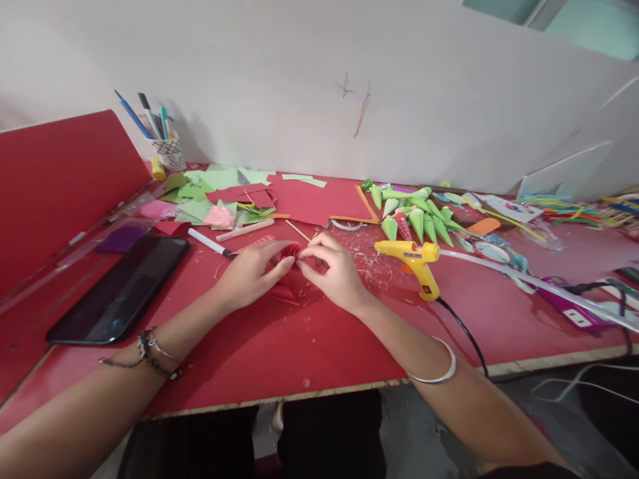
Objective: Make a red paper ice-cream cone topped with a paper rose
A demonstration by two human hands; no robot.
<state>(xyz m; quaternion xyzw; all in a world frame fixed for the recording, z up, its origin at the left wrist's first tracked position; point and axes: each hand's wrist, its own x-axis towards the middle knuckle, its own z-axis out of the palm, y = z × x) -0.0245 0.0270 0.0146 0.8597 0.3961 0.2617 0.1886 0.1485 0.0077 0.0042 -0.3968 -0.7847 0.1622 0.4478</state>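
A curled piece of red paper (291, 250) is between my two hands, above the middle of the red table. My left hand (254, 271) is closed on it from the left, thumb and fingers around its side. From the right, the thumb and fingertips of my right hand (332, 269) pinch its edge. Another red paper piece (285, 294) lies just below the left fingers. A thin wooden stick (298, 231) lies behind the fingertips, and a white pen with a dark end (210, 243) points toward my left hand. The fingers hide part of the paper.
A yellow glue gun (419, 261) with its cord lies to the right, near several green paper cones (424, 216). A black phone (122, 289) lies on the left. Green paper scraps (200, 189), red sheets (314, 199) and a pen cup (170, 153) stand along the wall.
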